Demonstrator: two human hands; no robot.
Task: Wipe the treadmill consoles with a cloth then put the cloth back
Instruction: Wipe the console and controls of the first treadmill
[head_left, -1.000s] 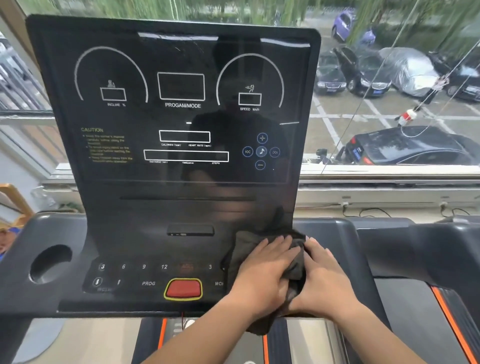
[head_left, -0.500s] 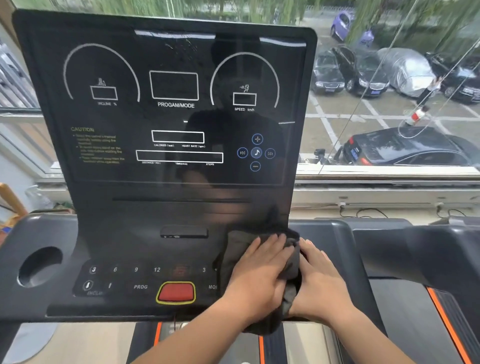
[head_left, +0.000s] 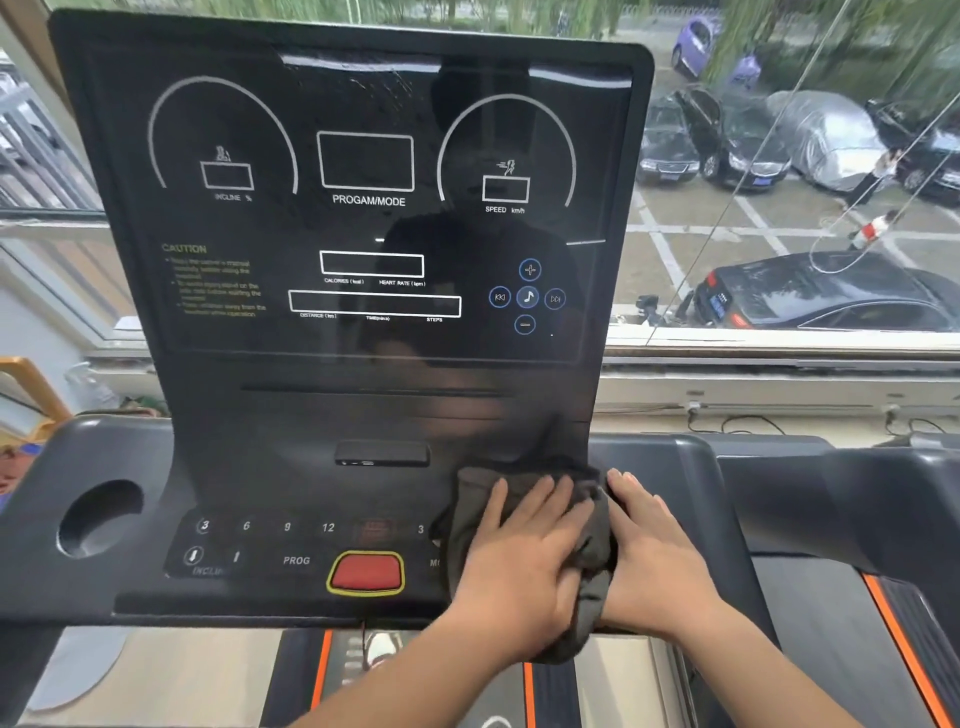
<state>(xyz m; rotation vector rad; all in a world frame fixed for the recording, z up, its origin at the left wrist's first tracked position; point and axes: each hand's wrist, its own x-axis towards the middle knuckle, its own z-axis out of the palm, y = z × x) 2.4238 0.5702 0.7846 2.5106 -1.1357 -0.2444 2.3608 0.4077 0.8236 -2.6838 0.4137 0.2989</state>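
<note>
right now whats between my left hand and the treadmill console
The dark cloth. In the head view, the left hand presses it flat onto the console with straight fingers.

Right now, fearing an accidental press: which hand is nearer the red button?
Left. The left hand presses the cloth just right of the red button; the right hand lies farther right.
</note>
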